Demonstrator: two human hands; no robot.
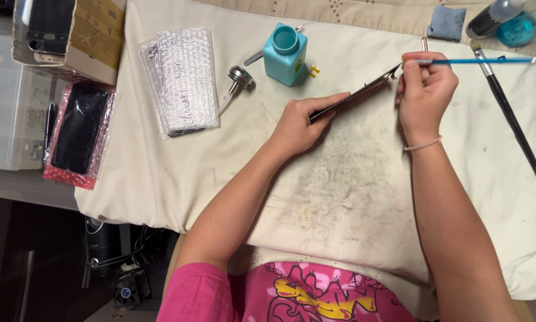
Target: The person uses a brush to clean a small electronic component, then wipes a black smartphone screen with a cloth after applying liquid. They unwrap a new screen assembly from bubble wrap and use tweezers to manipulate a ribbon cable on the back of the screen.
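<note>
My left hand [300,122] grips the near end of a thin dark flat panel [357,93], held tilted on edge above the stained cream cloth [339,179]. My right hand [426,89] pinches a slim blue-handled brush [482,60] whose tip touches the far end of the panel. The brush handle points off to the right. A teal square bottle [286,53] with an open round top stands just beyond the panel.
A bubble-wrapped packet [181,80] lies at the left, a small metal cap with a tube [239,77] beside it. A long black brush [509,113] lies at the right. A red-wrapped dark panel [77,134], a cardboard box [71,33], a blue cloth [446,22] and bottles [506,18] surround.
</note>
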